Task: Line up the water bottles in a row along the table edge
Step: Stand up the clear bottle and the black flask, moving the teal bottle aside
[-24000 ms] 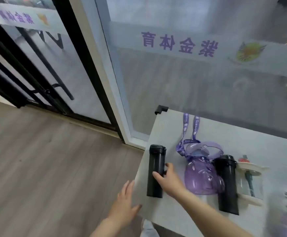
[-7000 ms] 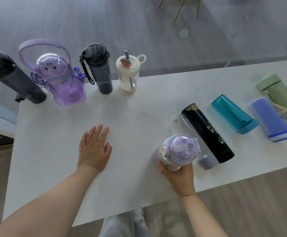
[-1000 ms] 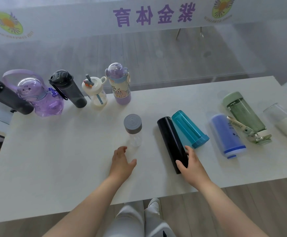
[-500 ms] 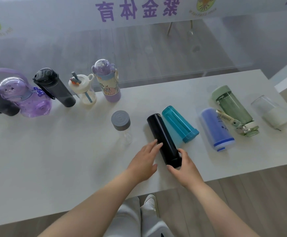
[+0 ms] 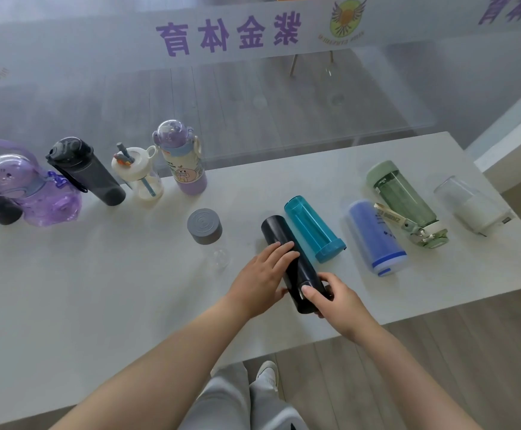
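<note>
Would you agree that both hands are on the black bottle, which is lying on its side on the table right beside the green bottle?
Not quite: the head view shows the left hand and right hand on the black bottle, lying on the table, but its neighbour is the teal bottle, not the green bottle, which lies further right.

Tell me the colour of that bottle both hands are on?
Black bottle, seen in the head view.

A white desk (image 5: 97,305) stands against a frosted glass wall (image 5: 253,103) with purple lettering (image 5: 228,34) along the top; grey wood floor (image 5: 439,352) lower right.
</note>
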{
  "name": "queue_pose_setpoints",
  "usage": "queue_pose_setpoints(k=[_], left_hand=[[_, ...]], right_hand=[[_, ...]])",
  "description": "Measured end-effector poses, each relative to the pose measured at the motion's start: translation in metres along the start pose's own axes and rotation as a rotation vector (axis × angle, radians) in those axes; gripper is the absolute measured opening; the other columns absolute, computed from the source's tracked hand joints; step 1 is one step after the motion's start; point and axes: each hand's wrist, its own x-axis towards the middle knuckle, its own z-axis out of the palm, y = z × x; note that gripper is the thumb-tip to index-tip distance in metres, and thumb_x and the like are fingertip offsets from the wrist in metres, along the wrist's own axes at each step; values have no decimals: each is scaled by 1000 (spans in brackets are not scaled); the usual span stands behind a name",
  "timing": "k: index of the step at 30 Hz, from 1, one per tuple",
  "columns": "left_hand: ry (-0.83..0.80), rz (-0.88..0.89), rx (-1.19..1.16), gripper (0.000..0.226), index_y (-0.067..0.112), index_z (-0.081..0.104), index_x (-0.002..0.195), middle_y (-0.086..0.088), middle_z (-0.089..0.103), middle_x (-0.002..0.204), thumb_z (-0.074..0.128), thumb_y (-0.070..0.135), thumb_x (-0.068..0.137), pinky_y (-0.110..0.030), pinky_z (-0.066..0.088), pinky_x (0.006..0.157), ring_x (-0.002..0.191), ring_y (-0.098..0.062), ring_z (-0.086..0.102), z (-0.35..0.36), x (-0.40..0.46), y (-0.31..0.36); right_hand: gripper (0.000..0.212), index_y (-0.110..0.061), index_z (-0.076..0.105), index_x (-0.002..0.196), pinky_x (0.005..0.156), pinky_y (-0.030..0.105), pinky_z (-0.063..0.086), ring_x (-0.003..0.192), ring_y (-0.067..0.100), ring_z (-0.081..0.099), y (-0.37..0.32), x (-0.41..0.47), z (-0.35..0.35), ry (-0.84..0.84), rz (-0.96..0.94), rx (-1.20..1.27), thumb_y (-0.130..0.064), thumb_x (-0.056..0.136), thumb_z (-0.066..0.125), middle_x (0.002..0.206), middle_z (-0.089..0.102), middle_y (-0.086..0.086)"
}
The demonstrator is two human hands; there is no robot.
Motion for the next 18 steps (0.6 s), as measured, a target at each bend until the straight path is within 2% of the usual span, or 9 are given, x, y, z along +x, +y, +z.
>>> queue_pose_setpoints(k=[3,6,8,12,15,18], left_hand=[[103,31,1,77,20,34,143,-2,36,149,74,34,79,-39,36,110,137,-23,30,-3,3,1],[166,7,-68,75,20,38,141,-3,41,144,76,33,77,-38,41,106,131,-24,36,-6,6,1],[209,-43,-184,74,21,41,140,-1,43,142,78,32,76,-35,42,104,128,-21,39,-9,6,-1],[250,-172,-453,71,22,44,137,3,45,137,79,28,76,-21,37,103,121,-14,45,-21,8,-2],[227,-255,-569,68,23,46,135,5,49,128,80,27,75,-28,45,99,110,-11,53,-32,12,-3],[174,-314,-664,64,37,44,132,11,51,122,75,38,76,-35,49,96,109,-8,55,-35,16,-6]], right_hand=[[50,-24,50,128,78,28,59,96,16,65,-8,-3,-4,4,-23,25,-55,90,55,110,65,-1],[52,-23,53,126,66,19,55,91,14,66,-20,-5,-10,29,-74,12,-60,90,51,106,66,-2],[55,-22,53,127,64,17,53,91,13,66,-28,-6,-16,52,-111,41,-61,89,49,108,66,0],[50,-31,49,129,80,18,53,105,4,59,-42,-5,-23,91,-293,-39,-56,87,59,118,59,-11],[69,-35,36,140,92,16,49,121,1,48,-54,-2,-20,105,-433,-76,-47,82,71,134,44,-20],[69,-32,35,141,99,23,50,124,5,48,-72,6,-16,149,-494,-45,-36,84,73,139,46,-16]])
